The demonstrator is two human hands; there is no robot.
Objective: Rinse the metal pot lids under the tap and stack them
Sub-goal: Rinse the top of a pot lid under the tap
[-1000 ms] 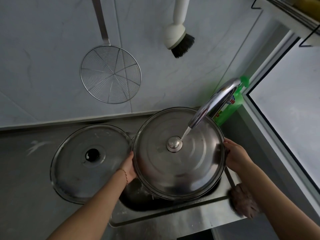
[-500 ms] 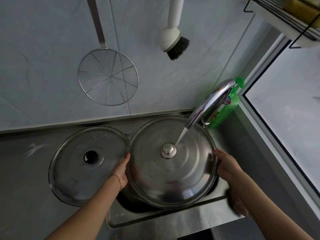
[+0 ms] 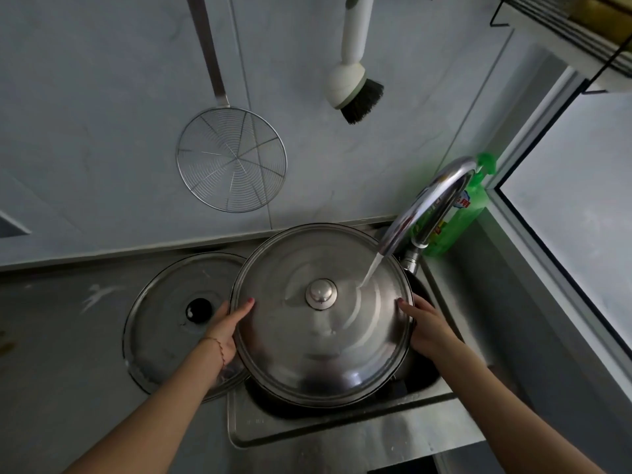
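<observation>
Left hand [image 3: 227, 328] and right hand [image 3: 425, 328] grip opposite rims of a round, domed steel lid [image 3: 321, 350], thumbs curled onto its polished top, fingers hidden beneath. The lid, knob [image 3: 320, 293] uppermost, is held over the sink basin [image 3: 342, 429]. Water from the curved chrome tap [image 3: 431, 206] strikes the dome just right of the knob. A second, flatter lid [image 3: 171, 323] with a black knob lies on the steel counter at left, its edge overlapped by the held lid. Behind: wire skimmer [image 3: 231, 160], bristle brush [image 3: 355, 87], green bottle [image 3: 461, 213].
</observation>
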